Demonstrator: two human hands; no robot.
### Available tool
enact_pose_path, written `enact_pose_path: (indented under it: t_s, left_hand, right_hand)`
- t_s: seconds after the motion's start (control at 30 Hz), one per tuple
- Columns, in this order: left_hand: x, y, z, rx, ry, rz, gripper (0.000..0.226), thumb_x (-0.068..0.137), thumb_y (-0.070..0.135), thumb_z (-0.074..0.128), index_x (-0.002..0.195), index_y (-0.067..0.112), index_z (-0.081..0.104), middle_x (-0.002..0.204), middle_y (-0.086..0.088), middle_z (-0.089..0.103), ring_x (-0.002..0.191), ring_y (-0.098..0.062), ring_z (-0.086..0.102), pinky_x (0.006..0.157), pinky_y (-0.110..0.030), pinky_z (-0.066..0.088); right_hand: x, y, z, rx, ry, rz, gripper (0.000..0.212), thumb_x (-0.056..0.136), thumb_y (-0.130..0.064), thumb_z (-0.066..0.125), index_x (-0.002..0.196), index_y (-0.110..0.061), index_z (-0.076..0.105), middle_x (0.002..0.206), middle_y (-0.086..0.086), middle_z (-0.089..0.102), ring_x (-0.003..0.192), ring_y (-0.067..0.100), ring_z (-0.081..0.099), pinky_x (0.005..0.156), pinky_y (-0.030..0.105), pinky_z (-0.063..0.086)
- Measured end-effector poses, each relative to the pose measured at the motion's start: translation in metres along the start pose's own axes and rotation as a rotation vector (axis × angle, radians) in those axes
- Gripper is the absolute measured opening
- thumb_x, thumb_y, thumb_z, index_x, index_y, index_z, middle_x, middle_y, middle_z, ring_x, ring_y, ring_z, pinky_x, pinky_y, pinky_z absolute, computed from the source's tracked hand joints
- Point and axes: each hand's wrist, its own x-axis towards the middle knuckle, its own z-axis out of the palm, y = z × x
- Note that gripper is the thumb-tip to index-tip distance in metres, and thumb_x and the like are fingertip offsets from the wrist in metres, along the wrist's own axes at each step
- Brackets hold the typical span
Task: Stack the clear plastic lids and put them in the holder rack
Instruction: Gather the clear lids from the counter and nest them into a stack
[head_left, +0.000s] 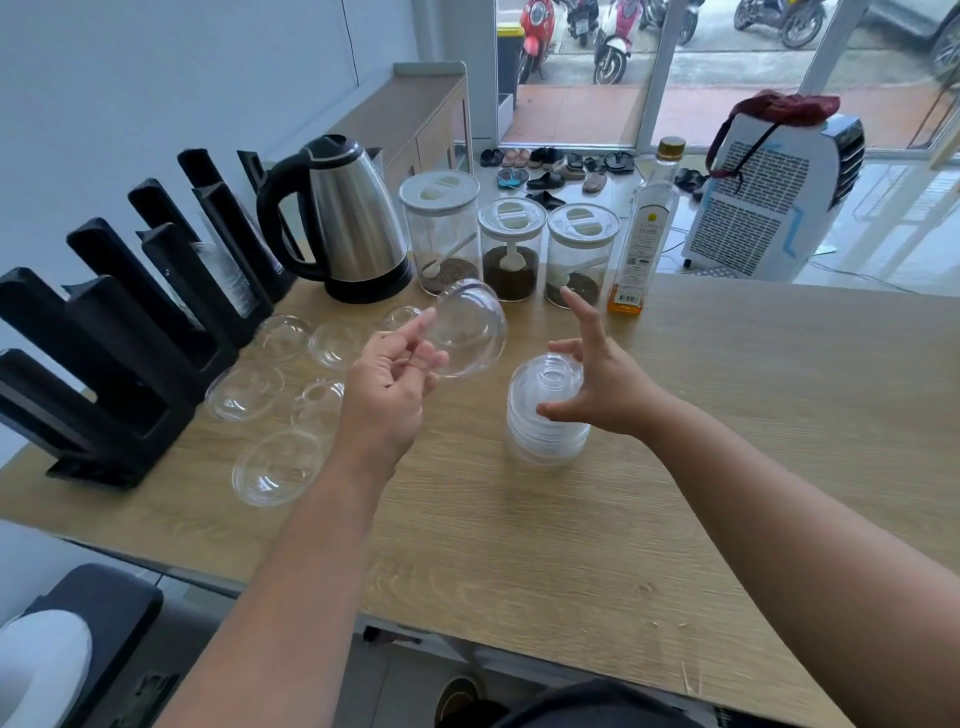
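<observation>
My left hand (387, 387) pinches one clear dome lid (470, 332) by its rim and holds it tilted above the table. A stack of clear dome lids (545, 415) stands on the wooden table (727, 467), to the right of that hand. My right hand (597, 384) rests against the stack's right side, thumb on its front, fingers spread above it. Several loose lids (278, 467) lie on the table to the left. The black holder rack (119, 332) stands along the left edge, with some cups or lids in its far slots.
A steel kettle (348, 223) stands behind the loose lids. To its right sit three clear jars (511, 249) with white lids and a tall bottle (641, 239). Beyond the table are a white cooler (774, 197), shoes and a glass door.
</observation>
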Motion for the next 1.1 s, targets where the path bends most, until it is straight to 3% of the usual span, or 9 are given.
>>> enact_pose_path:
  t_s: [0.2, 0.33, 0.4, 0.5, 0.67, 0.83, 0.9, 0.97, 1.1]
  left_hand:
    - [0.014, -0.009, 0.036, -0.423, -0.080, -0.303, 0.032, 0.098, 0.007, 0.053, 0.127, 0.020, 0.060, 0.109, -0.009, 0.065, 0.083, -0.014, 0.072, 0.068, -0.026, 0.058]
    - [0.016, -0.023, 0.054, -0.498, -0.107, -0.488, 0.041, 0.098, 0.002, 0.051, 0.138, 0.008, 0.050, 0.087, -0.005, 0.071, 0.075, -0.015, 0.073, 0.062, -0.028, 0.060]
    - [0.016, -0.028, 0.061, -0.491, -0.123, -0.534, 0.041, 0.098, 0.002, 0.051, 0.139, 0.005, 0.048, 0.086, -0.006, 0.069, 0.073, -0.014, 0.072, 0.061, -0.027, 0.061]
    - [0.018, -0.034, 0.066, -0.471, -0.136, -0.569, 0.038, 0.097, 0.003, 0.053, 0.135, 0.005, 0.051, 0.079, -0.004, 0.068, 0.072, -0.014, 0.071, 0.061, -0.026, 0.060]
    - [0.018, -0.046, 0.071, -0.313, -0.166, -0.567, 0.031, 0.096, 0.008, 0.058, 0.126, 0.008, 0.061, 0.079, -0.001, 0.063, 0.068, -0.008, 0.061, 0.060, -0.020, 0.056]
    - [0.012, -0.057, 0.070, -0.093, -0.178, -0.502, 0.027, 0.095, 0.017, 0.061, 0.121, 0.019, 0.065, 0.087, 0.012, 0.069, 0.065, 0.005, 0.062, 0.056, -0.009, 0.048]
    - [0.010, -0.061, 0.069, -0.049, -0.174, -0.475, 0.031, 0.093, 0.018, 0.063, 0.125, 0.016, 0.063, 0.103, 0.009, 0.071, 0.076, 0.007, 0.065, 0.062, -0.009, 0.048]
    - [0.008, -0.063, 0.067, 0.008, -0.166, -0.464, 0.037, 0.092, 0.020, 0.064, 0.129, 0.014, 0.061, 0.118, 0.003, 0.067, 0.096, 0.002, 0.062, 0.081, -0.017, 0.049]
    - [0.005, -0.066, 0.062, 0.057, -0.158, -0.465, 0.040, 0.091, 0.021, 0.066, 0.130, 0.016, 0.060, 0.128, -0.004, 0.064, 0.118, -0.015, 0.058, 0.102, -0.031, 0.045]
  right_hand:
    - [-0.001, -0.002, 0.002, 0.020, -0.008, 0.020, 0.131, 0.057, -0.033, 0.088, 0.138, -0.066, -0.011, 0.111, -0.003, 0.057, 0.123, 0.022, 0.048, 0.105, 0.051, 0.039]
    - [-0.001, 0.000, 0.002, 0.051, 0.015, 0.017, 0.135, 0.055, -0.035, 0.088, 0.139, -0.065, -0.012, 0.115, -0.002, 0.056, 0.124, 0.023, 0.046, 0.106, 0.051, 0.038]
    - [-0.002, 0.003, 0.002, 0.047, 0.025, 0.002, 0.137, 0.053, -0.040, 0.091, 0.142, -0.061, -0.012, 0.135, 0.006, 0.049, 0.128, 0.025, 0.042, 0.108, 0.050, 0.036]
    - [-0.004, 0.009, -0.002, 0.033, 0.032, -0.005, 0.130, 0.052, -0.051, 0.088, 0.146, -0.057, -0.001, 0.148, 0.000, 0.037, 0.135, 0.023, 0.033, 0.110, 0.047, 0.030]
    - [-0.008, 0.017, -0.004, -0.009, 0.059, 0.003, 0.096, 0.063, -0.053, 0.083, 0.145, -0.041, 0.034, 0.144, -0.009, 0.042, 0.133, 0.014, 0.036, 0.111, 0.044, 0.034]
    - [-0.013, 0.022, -0.001, -0.038, 0.046, 0.002, 0.089, 0.065, -0.051, 0.082, 0.143, -0.037, 0.041, 0.140, -0.010, 0.046, 0.131, 0.013, 0.037, 0.109, 0.038, 0.033]
    - [-0.013, 0.024, 0.000, -0.070, 0.025, 0.010, 0.089, 0.066, -0.051, 0.082, 0.143, -0.038, 0.040, 0.141, -0.010, 0.045, 0.132, 0.013, 0.035, 0.109, 0.038, 0.032]
    - [-0.012, 0.026, 0.001, -0.088, 0.008, 0.019, 0.089, 0.066, -0.051, 0.082, 0.143, -0.039, 0.039, 0.142, -0.010, 0.044, 0.132, 0.013, 0.034, 0.109, 0.038, 0.031]
    - [-0.011, 0.024, 0.001, -0.103, -0.003, 0.033, 0.090, 0.066, -0.052, 0.081, 0.144, -0.041, 0.037, 0.143, -0.011, 0.043, 0.132, 0.012, 0.031, 0.109, 0.037, 0.029]
